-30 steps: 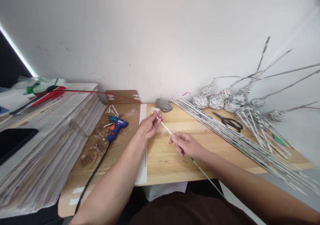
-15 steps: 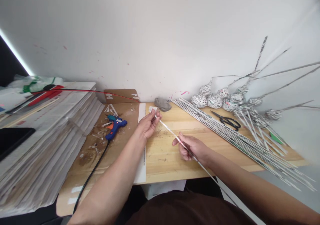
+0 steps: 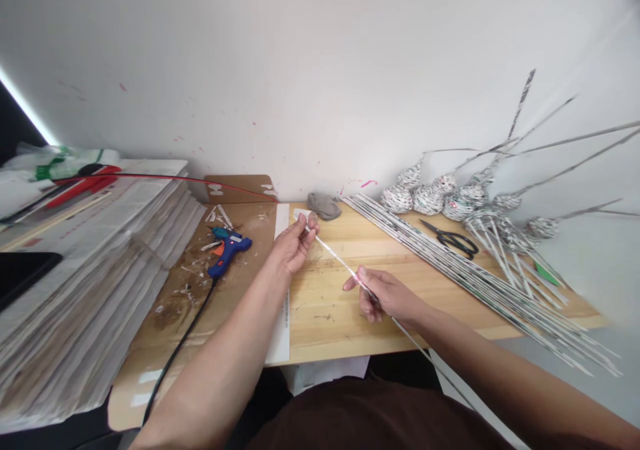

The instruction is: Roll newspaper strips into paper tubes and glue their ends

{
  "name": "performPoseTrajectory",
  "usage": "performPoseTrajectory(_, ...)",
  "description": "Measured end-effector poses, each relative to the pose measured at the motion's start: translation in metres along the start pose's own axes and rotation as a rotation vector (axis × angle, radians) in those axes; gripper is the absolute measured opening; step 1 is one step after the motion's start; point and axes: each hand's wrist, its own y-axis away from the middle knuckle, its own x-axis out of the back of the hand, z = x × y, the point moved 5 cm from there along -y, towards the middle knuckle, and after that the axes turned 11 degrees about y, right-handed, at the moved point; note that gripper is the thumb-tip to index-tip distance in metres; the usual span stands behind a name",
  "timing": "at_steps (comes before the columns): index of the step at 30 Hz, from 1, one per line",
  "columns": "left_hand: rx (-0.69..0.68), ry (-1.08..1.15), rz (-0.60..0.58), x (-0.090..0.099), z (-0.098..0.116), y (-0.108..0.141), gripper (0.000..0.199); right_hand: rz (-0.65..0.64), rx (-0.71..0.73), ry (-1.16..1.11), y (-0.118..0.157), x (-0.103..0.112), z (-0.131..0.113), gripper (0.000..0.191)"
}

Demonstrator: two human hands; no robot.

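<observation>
Strip (image 3: 333,253) slanted above the worktop (image 3: 325,333); my left grip (image 3: 296,247) pinched it near its far end, my right grip (image 3: 383,295) closer to me.

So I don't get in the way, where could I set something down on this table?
Two bare patches of wooden table: one along the front edge between white strip and right hand, another between held stick, grey cloth and stick bundle. Crowded: left, with glue gun and newspaper stack; right, with scissors and woven shapes.

The glue gun (image 3: 229,255) and scissors (image 3: 442,234) show a craft workspace.
</observation>
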Motion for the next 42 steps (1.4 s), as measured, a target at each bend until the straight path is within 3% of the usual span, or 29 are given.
performPoseTrajectory(2,-0.017,-0.01,0.021,0.002,0.0,-0.001,0.014,0.121,0.087,0.208,0.003,0.007,-0.007,0.041)
performPoseTrajectory(5,-0.01,-0.032,0.023,0.002,-0.002,-0.001,0.014,0.189,0.144,0.346,0.006,0.011,-0.012,0.035)
performPoseTrajectory(8,0.008,-0.045,-0.006,0.001,-0.002,0.0,0.015,0.14,0.117,0.225,0.004,0.009,-0.007,0.035)
performPoseTrajectory(11,0.015,-0.048,-0.025,0.001,-0.003,0.0,0.016,0.007,0.039,0.023,0.001,0.004,-0.001,0.035)
performPoseTrajectory(14,0.019,-0.061,-0.021,0.002,-0.005,0.0,0.015,-0.029,0.03,0.014,-0.002,0.001,-0.003,0.037)
performPoseTrajectory(18,0.032,-0.089,-0.018,0.004,-0.008,-0.001,0.013,0.088,0.098,0.202,-0.012,0.001,-0.015,0.035)
performPoseTrajectory(22,0.005,-0.1,0.012,0.005,-0.008,-0.001,0.013,0.26,0.207,0.534,-0.017,0.003,-0.027,0.029)
performPoseTrajectory(26,-0.006,-0.112,0.024,0.004,-0.008,-0.001,0.011,0.333,0.3,0.746,-0.016,0.005,-0.035,0.033)
performPoseTrajectory(39,0.01,-0.11,0.037,0.006,-0.01,0.0,0.011,0.377,0.368,0.794,-0.023,0.005,-0.046,0.03)
performPoseTrajectory(42,0.017,-0.106,0.037,0.007,-0.011,0.0,0.01,0.429,0.398,0.908,-0.023,0.003,-0.055,0.03)
